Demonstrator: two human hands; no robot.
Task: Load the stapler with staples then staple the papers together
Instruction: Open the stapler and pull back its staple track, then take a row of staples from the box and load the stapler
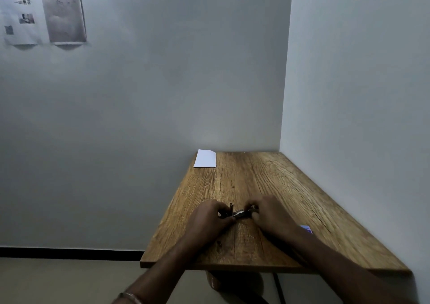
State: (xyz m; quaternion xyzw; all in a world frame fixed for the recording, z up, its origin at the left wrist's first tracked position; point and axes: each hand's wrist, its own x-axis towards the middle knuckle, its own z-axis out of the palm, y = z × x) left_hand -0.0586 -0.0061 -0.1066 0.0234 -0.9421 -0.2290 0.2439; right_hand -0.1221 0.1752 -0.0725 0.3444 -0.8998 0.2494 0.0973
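Looks to me like I'm still in the loading part. Both hands are on the stapler (pixel 237 212), which sits low over the middle of the worktop (pixel 267 178): left hand (pixel 210 217) curled round the left end, right hand (pixel 267 215) curled round the right end, so neither is loose or spread. A thin metal bit sticks up near the left fingers, so my guess is the stapler is opened up for staples, but I can't tell if a strip is in yet. The paper (pixel 205 158) lies flat at the far left corner, well apart from the hands, so as far as I can judge the stapling isn't started. Hard parts: the stapler is tiny and dark in this view and mostly covered by fingers, so I can't make out any staples at all. There's a small blue thing (pixel 306 229) just behind my right wrist, half hidden; could be the staple box, can't say. Whether the paper is one sheet or several, no idea from here.
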